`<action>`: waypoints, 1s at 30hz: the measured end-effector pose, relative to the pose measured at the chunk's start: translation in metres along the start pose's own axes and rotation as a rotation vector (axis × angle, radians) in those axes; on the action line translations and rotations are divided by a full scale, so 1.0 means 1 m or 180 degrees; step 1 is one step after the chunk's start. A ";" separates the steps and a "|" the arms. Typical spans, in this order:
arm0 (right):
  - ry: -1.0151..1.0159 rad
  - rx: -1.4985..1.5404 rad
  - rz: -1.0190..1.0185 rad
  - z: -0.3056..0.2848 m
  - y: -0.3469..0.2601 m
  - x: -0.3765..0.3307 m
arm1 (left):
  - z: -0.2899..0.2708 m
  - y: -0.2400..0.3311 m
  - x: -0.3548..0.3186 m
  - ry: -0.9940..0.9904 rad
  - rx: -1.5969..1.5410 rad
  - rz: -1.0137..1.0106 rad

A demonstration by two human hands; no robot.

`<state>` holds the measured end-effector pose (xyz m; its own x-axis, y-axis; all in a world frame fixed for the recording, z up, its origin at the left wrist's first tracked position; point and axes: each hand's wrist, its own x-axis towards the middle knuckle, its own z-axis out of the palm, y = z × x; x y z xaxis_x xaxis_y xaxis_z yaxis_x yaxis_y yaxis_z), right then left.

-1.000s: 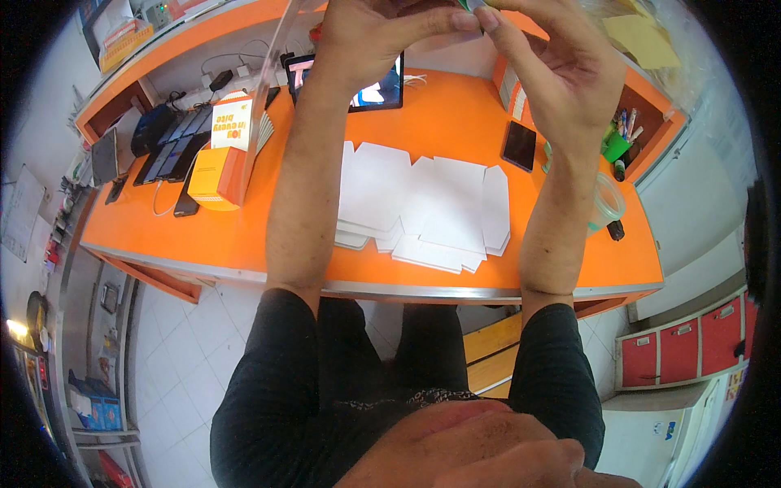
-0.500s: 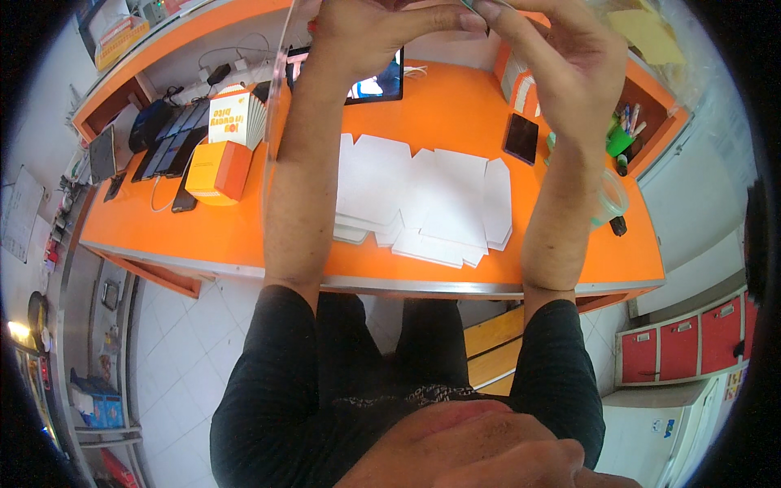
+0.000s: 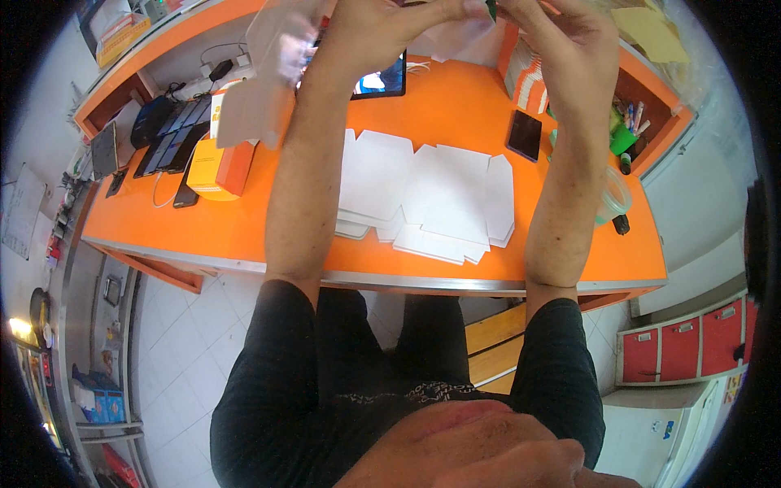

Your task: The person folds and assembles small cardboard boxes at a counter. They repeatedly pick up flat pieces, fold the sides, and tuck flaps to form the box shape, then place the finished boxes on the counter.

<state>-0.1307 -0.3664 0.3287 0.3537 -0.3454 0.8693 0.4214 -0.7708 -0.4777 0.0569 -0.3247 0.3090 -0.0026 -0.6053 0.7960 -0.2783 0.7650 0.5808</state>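
Both my hands are raised at the top edge, above the far side of the orange table [image 3: 455,106], with their upper parts cut off. A pale, flat, see-through-looking sheet [image 3: 252,106], smeared by motion, shows left of my left forearm; my left hand [image 3: 374,37] is closed on it. More pale material [image 3: 460,37] shows between the hands. My right hand [image 3: 573,61] is closed, thumb and fingers meeting near my left thumb at a small dark green thing [image 3: 491,8], too small to name. Below lie stacked flat white box blanks [image 3: 447,191].
A yellow-orange box [image 3: 218,171] and several phones [image 3: 175,138] are at the left. Behind my left hand stands a tablet [image 3: 382,81]. At the right are a black phone [image 3: 525,136], a clear round tub [image 3: 614,195] and a green pen cup [image 3: 622,140].
The pale sheet has tilted from nearly edge-on to broader, spreading left over the yellow-orange box. My hands have shifted slightly upward. The box blanks stay in place.
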 end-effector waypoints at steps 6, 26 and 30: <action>-0.0314 0.0435 -0.0181 0.002 0.027 0.002 | -0.014 0.010 -0.005 -0.0110 0.0534 0.0192; 0.0313 -0.2625 -0.2526 0.006 0.038 0.019 | -0.036 0.015 -0.005 0.0295 -0.2358 0.0124; 0.0541 -0.1728 -0.1756 0.005 0.031 0.007 | -0.044 0.023 -0.007 -0.0371 -0.2851 0.0553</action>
<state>-0.1108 -0.3900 0.3190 0.0616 0.1193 0.9909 0.0169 -0.9928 0.1185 0.0928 -0.2933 0.3243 -0.0852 -0.4472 0.8904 0.5828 0.7024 0.4086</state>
